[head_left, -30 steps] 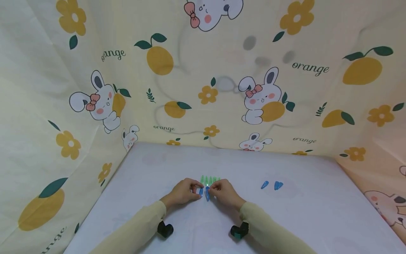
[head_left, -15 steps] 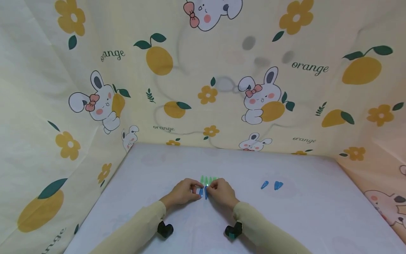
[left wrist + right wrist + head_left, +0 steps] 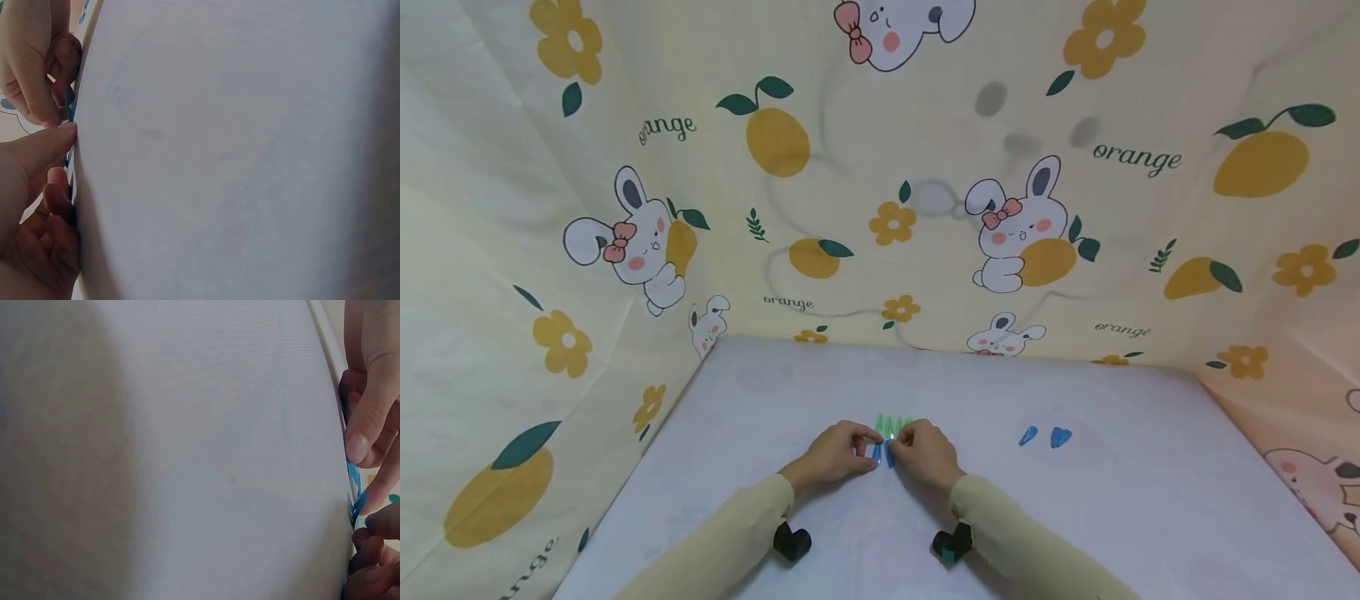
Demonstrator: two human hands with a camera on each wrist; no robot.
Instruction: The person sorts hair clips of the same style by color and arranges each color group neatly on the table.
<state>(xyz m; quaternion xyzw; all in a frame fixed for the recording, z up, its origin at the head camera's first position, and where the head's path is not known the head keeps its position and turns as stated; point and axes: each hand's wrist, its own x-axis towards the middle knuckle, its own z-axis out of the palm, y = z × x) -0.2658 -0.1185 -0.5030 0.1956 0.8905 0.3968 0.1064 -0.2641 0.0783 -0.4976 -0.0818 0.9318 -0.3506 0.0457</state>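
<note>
In the head view two blue snap hair clips lie side by side at the middle of the table. My left hand (image 3: 835,451) holds the left blue hair clip (image 3: 877,454), its index finger at the far end and its thumb at the near end. My right hand (image 3: 928,452) pinches the other blue hair clip (image 3: 890,453), close to the first and roughly parallel. Just beyond the fingers is a row of green hair clips (image 3: 890,425), partly covered by my right hand. In the right wrist view, blue clip parts (image 3: 354,478) show between fingertips at the right edge.
Further right on the white table (image 3: 1120,500) lie a single blue hair clip (image 3: 1028,436) and a pair of blue clips (image 3: 1060,437) touching or overlapping. A printed cloth (image 3: 850,183) rises behind the table and at both sides.
My right hand has moved slightly left with its blue hair clip, bringing it closer to the left one. The left hand has stayed in place.
</note>
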